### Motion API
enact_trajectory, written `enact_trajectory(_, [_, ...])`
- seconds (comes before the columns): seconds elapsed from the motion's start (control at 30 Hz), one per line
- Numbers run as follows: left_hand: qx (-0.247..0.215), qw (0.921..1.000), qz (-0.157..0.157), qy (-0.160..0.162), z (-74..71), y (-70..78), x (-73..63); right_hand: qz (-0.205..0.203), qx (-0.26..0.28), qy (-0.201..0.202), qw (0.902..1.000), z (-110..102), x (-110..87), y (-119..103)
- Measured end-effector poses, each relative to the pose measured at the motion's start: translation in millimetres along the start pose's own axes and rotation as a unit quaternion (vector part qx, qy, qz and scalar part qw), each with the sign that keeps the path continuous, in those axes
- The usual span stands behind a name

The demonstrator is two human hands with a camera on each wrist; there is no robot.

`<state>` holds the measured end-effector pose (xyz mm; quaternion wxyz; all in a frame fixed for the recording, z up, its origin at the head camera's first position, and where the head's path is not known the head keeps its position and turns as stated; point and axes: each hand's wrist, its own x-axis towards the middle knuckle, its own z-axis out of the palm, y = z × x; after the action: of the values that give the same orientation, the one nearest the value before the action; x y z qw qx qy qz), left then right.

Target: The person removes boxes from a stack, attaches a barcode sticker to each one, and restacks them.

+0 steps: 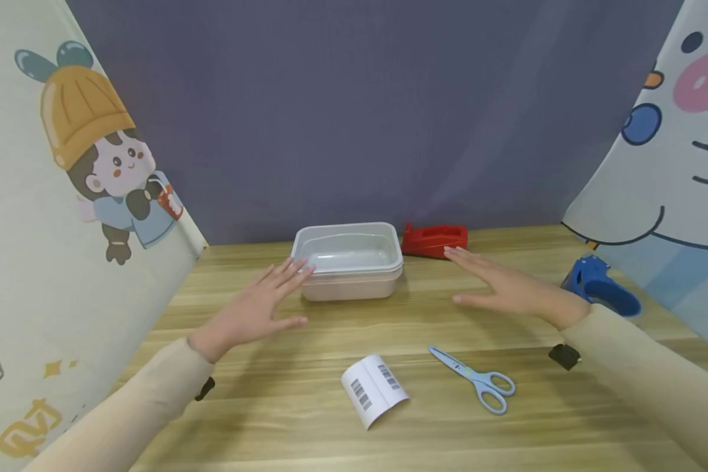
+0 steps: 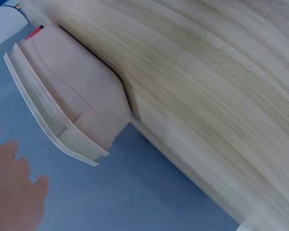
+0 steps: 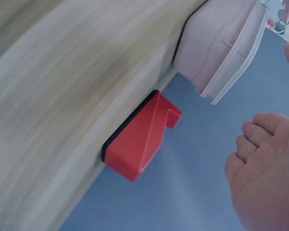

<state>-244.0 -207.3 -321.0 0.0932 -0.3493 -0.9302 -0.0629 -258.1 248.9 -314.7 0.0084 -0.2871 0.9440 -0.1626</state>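
My left hand (image 1: 252, 312) is held out over the table, its fingers straight and spread. In the head view its fingertips overlap the left side of two nested plastic tubs, a grey-white one (image 1: 354, 269) in a pale pink one (image 1: 349, 287); in the left wrist view that hand (image 2: 14, 187) appears apart from them. With fingers extended and thumb apart, my right hand (image 1: 510, 288) hovers near a red tape dispenser (image 1: 429, 245). The right wrist view has this hand (image 3: 265, 168) away from the dispenser (image 3: 139, 139). Neither hand holds anything.
Light blue scissors (image 1: 478, 379) lie on the wooden table (image 1: 259, 406), blades toward the back. Left of them is a curled white paper (image 1: 373, 392) with barcodes. A blue tape dispenser (image 1: 604, 292) stands at the right edge. A dark cloth (image 1: 342, 118) hangs behind.
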Motion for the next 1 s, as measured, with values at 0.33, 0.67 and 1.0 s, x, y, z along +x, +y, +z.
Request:
enact_trajectory(0.33, [-0.135, 0.9869, -0.082, 0.035, 1.2, -15.2, 10.5, -0.003, 0.023, 0.004, 0.9997, -3, 25.8, -3])
enact_trajectory(0.67, [-0.264, 0.9501, -0.163, 0.036, 10.8, -32.5, 25.2, -0.012, 0.096, 0.020, 0.9952, -4, 52.6, -6])
enact_trajectory(1.0, [-0.335, 0.9162, -0.219, 0.019, 21.0, -41.9, 36.8, -0.001, 0.222, 0.041, 0.9741, 7, 79.5, -6])
